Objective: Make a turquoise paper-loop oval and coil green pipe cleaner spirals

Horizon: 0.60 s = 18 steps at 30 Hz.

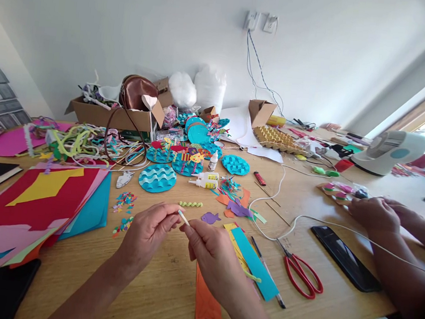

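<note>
Between my two hands, over the near middle of the table, is a short thin white stick [183, 218]. My left hand [151, 229] pinches around its upper end, and my right hand [209, 252] grips the lower end between thumb and fingers. Just beyond the fingertips lies a coiled yellow-green pipe cleaner [190, 204], with a purple paper fish [210, 218] to its right. An orange paper strip [206, 299] lies partly hidden under my right hand. Blue and yellow paper strips [255, 264] are beside that hand, with a pen [267, 272] along them.
Red-handled scissors [302, 276] and a black phone [346, 257] lie right, crossed by a white cable [319, 219]. Another person's hands [374, 215] work at far right. Glue bottles [206, 180] and blue wavy discs [157, 178] stand ahead; coloured paper [39, 203] is stacked left.
</note>
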Tool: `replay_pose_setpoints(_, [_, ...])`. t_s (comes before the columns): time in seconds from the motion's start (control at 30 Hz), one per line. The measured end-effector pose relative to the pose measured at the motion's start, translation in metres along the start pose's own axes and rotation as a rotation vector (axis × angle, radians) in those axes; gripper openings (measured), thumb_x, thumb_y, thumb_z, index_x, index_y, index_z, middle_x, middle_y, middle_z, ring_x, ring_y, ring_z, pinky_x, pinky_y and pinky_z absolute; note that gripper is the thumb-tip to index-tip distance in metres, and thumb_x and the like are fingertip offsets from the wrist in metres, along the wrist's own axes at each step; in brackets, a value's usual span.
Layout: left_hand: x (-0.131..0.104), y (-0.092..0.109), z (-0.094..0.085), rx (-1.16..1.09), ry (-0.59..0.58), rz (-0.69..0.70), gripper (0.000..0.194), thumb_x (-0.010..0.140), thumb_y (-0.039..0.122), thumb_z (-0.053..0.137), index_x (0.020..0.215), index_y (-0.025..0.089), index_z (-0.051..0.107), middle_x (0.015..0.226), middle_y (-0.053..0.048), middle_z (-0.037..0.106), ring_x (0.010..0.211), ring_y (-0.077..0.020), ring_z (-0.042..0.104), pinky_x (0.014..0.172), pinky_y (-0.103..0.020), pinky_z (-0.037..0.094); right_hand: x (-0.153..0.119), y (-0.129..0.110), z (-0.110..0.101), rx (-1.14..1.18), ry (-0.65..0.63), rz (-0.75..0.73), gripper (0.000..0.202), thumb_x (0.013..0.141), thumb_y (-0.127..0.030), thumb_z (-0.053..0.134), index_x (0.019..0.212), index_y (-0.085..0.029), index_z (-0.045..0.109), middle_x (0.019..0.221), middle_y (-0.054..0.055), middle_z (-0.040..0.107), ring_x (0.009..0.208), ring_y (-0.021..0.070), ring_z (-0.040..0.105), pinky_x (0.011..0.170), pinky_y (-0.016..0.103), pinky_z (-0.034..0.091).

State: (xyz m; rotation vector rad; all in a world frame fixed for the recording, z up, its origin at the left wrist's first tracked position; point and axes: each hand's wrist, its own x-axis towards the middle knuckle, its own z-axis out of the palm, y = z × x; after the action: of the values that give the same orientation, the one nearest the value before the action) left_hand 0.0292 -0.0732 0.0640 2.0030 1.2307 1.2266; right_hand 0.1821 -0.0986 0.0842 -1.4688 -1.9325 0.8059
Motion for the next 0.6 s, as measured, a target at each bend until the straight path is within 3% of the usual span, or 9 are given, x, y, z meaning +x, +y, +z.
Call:
replay_pose_setpoints(0.17, [0.002, 0.001, -0.004, 0.072, 0.000, 0.082, 0.015, 0.084, 0.024, 0.048, 0.086, 0.021, 0.062, 0.080, -0.001, 0.069, 0.073, -0.0136, 0.063, 0.065, -0.021, 0.049, -0.002, 0.000, -0.001, 0.029, -0.021, 0.018, 0.033, 0.090, -0.030, 0.035, 0.059, -0.020, 0.042, 0.050, -0.005, 0.046, 0.046, 0.0085, 0.041, 0.046, 0.019, 0.025])
replay_pose_setpoints(0.33, [0.003, 0.001, -0.007, 0.127, -0.011, 0.184, 0.016, 0.085, 0.020, 0.046, 0.085, 0.019, 0.063, 0.077, -0.001, 0.068, 0.068, -0.0122, 0.063, 0.063, -0.019, 0.048, -0.004, 0.000, 0.001, -0.071, 0.017, -0.018, 0.031, 0.090, -0.031, 0.034, 0.061, -0.021, 0.036, 0.052, -0.005, 0.039, 0.048, 0.0091, 0.036, 0.048, 0.020, 0.022])
replay_pose_setpoints(0.6, [0.001, 0.000, -0.006, 0.184, 0.046, 0.218, 0.019, 0.085, 0.016, 0.044, 0.088, 0.014, 0.063, 0.065, -0.002, 0.064, 0.058, -0.0109, 0.060, 0.055, -0.017, 0.047, -0.003, -0.002, 0.009, -0.180, 0.050, 0.011, 0.027, 0.089, -0.030, 0.032, 0.063, -0.021, 0.031, 0.053, -0.005, 0.034, 0.049, 0.0100, 0.028, 0.049, 0.023, 0.018])
